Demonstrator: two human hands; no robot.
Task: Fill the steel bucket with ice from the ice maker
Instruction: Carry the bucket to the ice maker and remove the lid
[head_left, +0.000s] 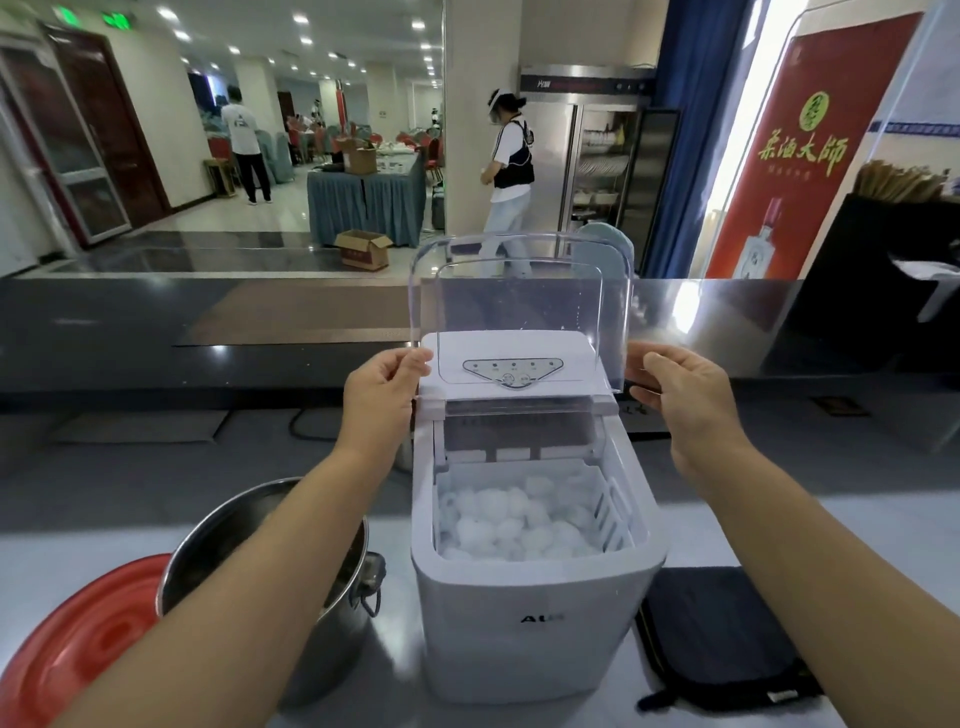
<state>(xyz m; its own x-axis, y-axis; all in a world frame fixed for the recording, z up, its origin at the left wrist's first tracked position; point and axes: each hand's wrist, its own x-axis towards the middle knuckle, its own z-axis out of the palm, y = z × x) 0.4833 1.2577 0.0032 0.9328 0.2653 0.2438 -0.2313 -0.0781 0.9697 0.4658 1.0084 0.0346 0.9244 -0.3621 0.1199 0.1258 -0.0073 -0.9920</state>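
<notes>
A white ice maker (530, 623) stands on the counter in front of me. Its clear plastic lid (519, 306) is raised upright. My left hand (379, 389) pinches the lid's left edge and my right hand (680, 384) pinches its right edge. The white basket (608, 499) inside holds several rounded ice pieces (514, 525). The steel bucket (218, 545) sits just left of the machine, partly hidden under my left forearm; what is inside it I cannot tell.
A red round lid or tray (78, 644) lies at the near left. A dark pad (722, 634) lies right of the ice maker. A raised dark counter ledge (156, 332) runs behind. People and tables stand in the far hall.
</notes>
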